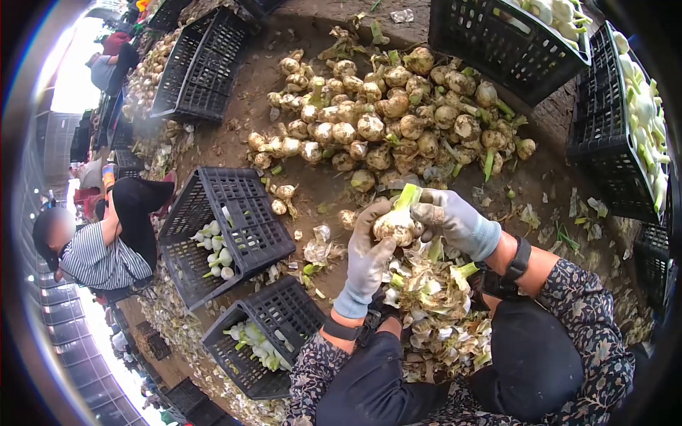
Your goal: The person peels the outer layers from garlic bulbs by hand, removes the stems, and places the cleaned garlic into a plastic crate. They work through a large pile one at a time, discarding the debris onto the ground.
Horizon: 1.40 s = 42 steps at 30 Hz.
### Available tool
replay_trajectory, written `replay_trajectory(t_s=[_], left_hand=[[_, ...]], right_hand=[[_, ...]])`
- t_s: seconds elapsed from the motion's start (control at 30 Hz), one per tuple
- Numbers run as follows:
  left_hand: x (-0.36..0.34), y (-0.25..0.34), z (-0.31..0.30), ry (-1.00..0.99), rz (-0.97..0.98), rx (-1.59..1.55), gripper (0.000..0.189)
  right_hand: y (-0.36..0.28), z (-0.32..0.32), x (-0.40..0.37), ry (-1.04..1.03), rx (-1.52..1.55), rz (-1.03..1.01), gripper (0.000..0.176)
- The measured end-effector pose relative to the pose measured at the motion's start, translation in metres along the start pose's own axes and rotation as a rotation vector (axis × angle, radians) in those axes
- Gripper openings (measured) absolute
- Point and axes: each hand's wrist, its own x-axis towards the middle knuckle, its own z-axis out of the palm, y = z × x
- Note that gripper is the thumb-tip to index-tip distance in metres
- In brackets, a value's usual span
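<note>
A garlic bulb [398,226] with a short green stem is held between my two gloved hands, above a heap of peeled skins [433,291]. My left hand [369,245] wraps its fingers and thumb round the bulb's left side and underside. On the right, my right hand [452,219] pinches at the bulb's side near the stem. Both gloves are grey and soiled. Beyond them lies a large pile of unpeeled, dirty bulbs [398,106] on the ground.
Black crates with cleaned bulbs lie tipped at the left [234,238] and lower left [273,323]. Filled crates stand at the upper right [497,50] and right [604,135]. A person in a striped shirt [106,255] sits at the far left.
</note>
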Motion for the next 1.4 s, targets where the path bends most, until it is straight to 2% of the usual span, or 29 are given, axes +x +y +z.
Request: replay_trajectory(t_s=[0.07,0.13,0.2,0.23,0.3,0.4,0.5,0.57,0.63,0.7,0.83,0.93,1.0,1.1,1.17,1.23,1.3,1.33,1.4], left_hand=[[-0.002,-0.004,0.002,0.032,0.045,0.039,0.063],[-0.001,-0.003,0.002,0.009,0.058,0.067,0.063],[-0.003,-0.006,0.002,0.065,0.112,0.293,0.061],[-0.004,-0.005,0.002,0.066,0.112,0.294,0.061],[-0.007,0.0,0.004,0.078,0.03,0.018,0.056],[-0.006,-0.002,0.003,0.058,0.038,-0.036,0.056],[-0.008,0.003,0.008,0.03,0.059,0.063,0.056],[-0.007,0.005,0.011,0.026,0.087,0.048,0.057],[-0.007,0.005,0.012,0.022,0.115,0.035,0.059],[-0.008,0.002,0.011,0.105,0.071,-0.008,0.064],[-0.005,-0.004,0.006,0.122,0.065,-0.004,0.068],[-0.003,-0.007,0.006,0.072,0.163,0.077,0.067],[-0.006,-0.005,0.007,0.145,0.048,-0.045,0.065],[-0.002,-0.006,0.011,0.131,0.071,-0.157,0.061],[-0.003,-0.004,0.01,0.143,0.012,-0.126,0.06],[-0.002,-0.002,0.007,0.155,-0.049,-0.097,0.064],[0.007,-0.001,0.0,0.189,-0.478,-0.421,0.078],[0.009,-0.002,-0.004,0.189,-0.479,-0.422,0.078],[0.013,-0.002,-0.007,0.102,-0.61,-0.501,0.086]], right_hand=[[0.009,-0.002,0.004,-0.011,0.014,-0.018,0.037],[0.011,0.003,0.005,0.027,-0.07,-0.045,0.033],[0.014,0.005,0.004,0.038,-0.061,-0.053,0.028],[0.017,0.004,0.005,0.019,-0.033,-0.051,0.026],[0.019,0.002,0.006,0.0,-0.005,-0.048,0.024],[0.016,0.0,0.004,-0.046,-0.013,-0.084,0.025],[0.007,-0.006,0.004,-0.079,-0.027,-0.028,0.027],[0.007,-0.011,0.005,-0.182,-0.046,-0.104,0.03],[0.003,-0.008,0.002,-0.169,-0.028,-0.082,0.03],[0.001,-0.005,0.001,-0.155,-0.008,-0.06,0.031],[0.011,0.0,0.006,-0.128,0.026,-0.115,0.036],[0.013,0.0,0.006,-0.066,0.007,-0.113,0.036],[0.012,0.001,0.005,-0.038,-0.058,-0.09,0.036],[0.01,0.004,0.005,0.025,-0.047,-0.089,0.031],[0.01,0.002,0.007,0.09,-0.229,-0.162,0.023],[0.011,0.003,0.007,0.124,-0.269,-0.182,0.019],[0.014,0.004,0.007,0.158,-0.31,-0.203,0.015],[0.018,0.005,0.008,0.153,-0.28,-0.189,0.012],[0.022,0.007,0.008,0.148,-0.25,-0.176,0.009]])
